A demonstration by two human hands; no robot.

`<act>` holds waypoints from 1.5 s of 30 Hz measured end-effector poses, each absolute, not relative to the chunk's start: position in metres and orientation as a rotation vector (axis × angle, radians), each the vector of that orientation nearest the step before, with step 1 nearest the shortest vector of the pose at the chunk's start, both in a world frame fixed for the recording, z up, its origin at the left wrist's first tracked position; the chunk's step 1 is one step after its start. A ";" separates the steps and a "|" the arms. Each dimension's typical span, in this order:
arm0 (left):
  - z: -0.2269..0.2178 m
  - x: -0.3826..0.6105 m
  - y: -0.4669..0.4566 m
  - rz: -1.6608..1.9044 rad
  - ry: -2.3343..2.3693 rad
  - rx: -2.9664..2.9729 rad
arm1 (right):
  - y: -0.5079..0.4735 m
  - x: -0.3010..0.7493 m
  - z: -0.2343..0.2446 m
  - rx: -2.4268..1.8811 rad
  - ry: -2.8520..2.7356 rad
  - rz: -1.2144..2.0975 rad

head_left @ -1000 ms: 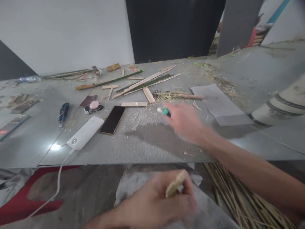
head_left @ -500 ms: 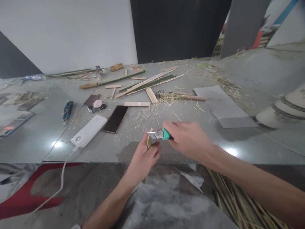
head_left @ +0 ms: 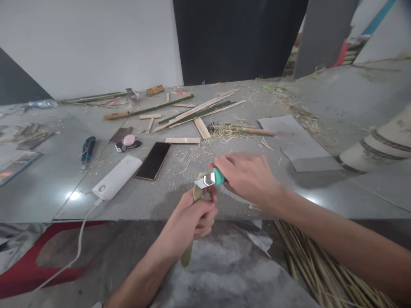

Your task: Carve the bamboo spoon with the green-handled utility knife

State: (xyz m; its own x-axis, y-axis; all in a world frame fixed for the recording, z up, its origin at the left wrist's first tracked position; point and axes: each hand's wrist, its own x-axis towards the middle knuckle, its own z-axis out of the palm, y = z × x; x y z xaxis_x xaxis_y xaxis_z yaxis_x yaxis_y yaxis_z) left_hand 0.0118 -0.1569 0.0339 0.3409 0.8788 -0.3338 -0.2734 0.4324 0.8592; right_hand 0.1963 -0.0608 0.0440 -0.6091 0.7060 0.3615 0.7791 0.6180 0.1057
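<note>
My left hand (head_left: 195, 214) is closed around a greenish bamboo strip (head_left: 198, 193), whose lower end (head_left: 186, 256) sticks out below the fist. In my right hand (head_left: 245, 175) is a utility knife (head_left: 210, 179) with a green front and a metal blade holder. Its blade points left and lies against the upper end of the strip, just above my left thumb. Most of the knife's handle is hidden in the right fist. Both hands are over the front edge of the grey table (head_left: 231, 196).
A phone (head_left: 154, 160), a white power bank (head_left: 117, 177) with a cable, and a blue cutter (head_left: 87, 150) lie to the left. Bamboo strips (head_left: 199, 112), shavings (head_left: 226, 131) and a grey sheet (head_left: 295, 141) lie beyond my hands. Thin stalks (head_left: 321, 265) are below at the right.
The strip has tilted and more of it shows at both ends. The blade has shifted slightly left and now lies across the strip's top. My right hand has moved slightly left and up.
</note>
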 end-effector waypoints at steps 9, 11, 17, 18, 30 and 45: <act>0.039 0.007 -0.158 0.966 0.867 0.663 | -0.066 0.172 0.051 -1.248 -2.571 -0.350; 0.037 0.012 -0.161 1.012 0.866 0.643 | -0.066 0.166 0.049 -1.262 -2.563 -0.344; 0.024 0.026 -0.190 1.070 0.905 0.606 | -0.016 0.205 0.059 -1.601 -2.255 -0.400; 0.021 0.025 -0.193 1.001 0.914 0.598 | -0.006 0.218 0.062 -1.657 -2.173 -0.414; 0.021 0.018 -0.164 1.093 0.958 0.701 | -0.076 0.220 0.035 -1.246 -2.423 -0.270; 0.015 0.033 -0.172 1.078 1.088 0.801 | -0.088 0.206 0.020 -0.965 -2.473 -0.320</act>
State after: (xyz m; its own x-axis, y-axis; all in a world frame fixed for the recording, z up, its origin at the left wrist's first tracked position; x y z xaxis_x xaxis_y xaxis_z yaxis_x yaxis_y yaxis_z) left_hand 0.0327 -0.1715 0.0153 0.0918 0.9534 -0.2875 -0.2787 0.3018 0.9117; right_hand 0.2060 -0.0884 0.0204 -0.6464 0.5776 0.4985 0.6853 0.7267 0.0466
